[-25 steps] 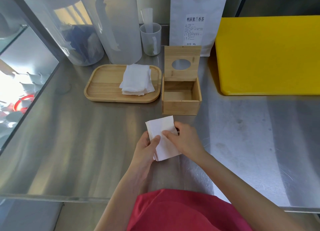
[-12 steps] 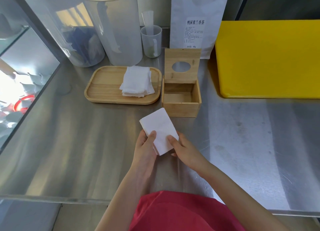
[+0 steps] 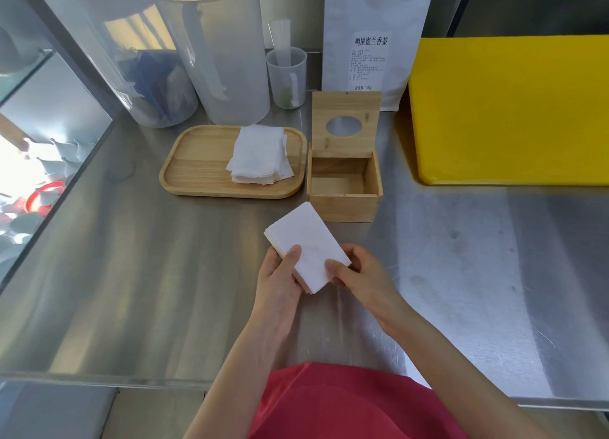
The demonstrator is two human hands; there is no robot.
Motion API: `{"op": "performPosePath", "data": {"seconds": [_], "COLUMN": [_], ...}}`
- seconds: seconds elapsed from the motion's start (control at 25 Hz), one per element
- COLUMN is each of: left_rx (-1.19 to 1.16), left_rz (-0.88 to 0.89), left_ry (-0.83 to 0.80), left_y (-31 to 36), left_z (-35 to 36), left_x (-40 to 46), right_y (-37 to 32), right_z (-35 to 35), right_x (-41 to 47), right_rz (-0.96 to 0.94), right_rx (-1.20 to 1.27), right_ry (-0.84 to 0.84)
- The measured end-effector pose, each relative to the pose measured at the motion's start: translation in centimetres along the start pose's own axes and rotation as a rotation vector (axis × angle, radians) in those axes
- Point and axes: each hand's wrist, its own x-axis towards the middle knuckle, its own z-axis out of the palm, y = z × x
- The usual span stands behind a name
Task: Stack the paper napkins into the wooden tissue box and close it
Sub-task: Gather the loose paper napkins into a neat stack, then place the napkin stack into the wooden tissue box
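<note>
A neat white napkin stack (image 3: pixel 304 241) is held above the steel counter, just in front of the wooden tissue box (image 3: pixel 344 204). My left hand (image 3: pixel 280 280) grips its left near edge, thumb on top. My right hand (image 3: pixel 359 274) pinches its right near corner. The box stands open and looks empty inside. Its lid (image 3: pixel 345 125), with an oval hole, leans upright at the back. A looser pile of white napkins (image 3: pixel 260 156) lies on the right part of a wooden tray (image 3: pixel 194 171), left of the box.
A yellow cutting board (image 3: pixel 507 109) lies right of the box. Behind stand a white labelled pouch (image 3: pixel 372 30), a small plastic cup (image 3: pixel 286 79) and two large translucent containers (image 3: pixel 227 59). A glass panel edges the counter at left.
The held stack has risen and shifted towards the box, tilting so its far corner nears the box front. My right hand slid from the stack's top to its near right corner.
</note>
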Motion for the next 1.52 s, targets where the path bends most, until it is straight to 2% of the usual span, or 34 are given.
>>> {"op": "performPosePath", "data": {"seconds": [0.2,0.36,0.56,0.68,0.84,1.04,1.16,1.36,1.52], "left_rx": [0.217,0.417,0.365,0.425,0.56,0.805,0.971,1.207,1.571], "left_rz": [0.021,0.056,0.033,0.038,0.08,0.189,0.255,0.348,0.387], "left_ry": [-0.01,-0.027,0.008,0.011,0.033,0.018,0.037,0.031,-0.06], "left_y": [1.4,1.5,1.1,1.2,2.2,4.3,5.5,7.4,8.4], "left_z": [-1.6,-1.7,-1.2,-0.9,0.1,1.9,3.2,5.3,6.9], "left_x": [0.6,0.7,0.8,1.2,2.3,4.8,6.9,10.0,12.2], "right_y": [-1.4,-1.8,-1.2,-1.2,-2.1,-4.5,-6.5,-9.1,-10.0], "right_z": [-2.3,-3.4,-3.3,-3.8,-4.9,-6.3,-7.0,-7.9,-7.7], "right_x": [0.3,0.6,0.7,1.2,2.5,4.7,6.4,9.4,11.3], "right_rz": [-0.107,-0.13,-0.042,-0.064,-0.105,-0.207,-0.241,-0.218,-0.161], "right_rx": [-0.165,-0.181,-0.073,-0.184,-0.311,-0.55,-0.612,-0.729,-0.877], "right_ry": [0.025,0.048,0.059,0.053,0.13,0.217,0.236,0.227,0.173]}}
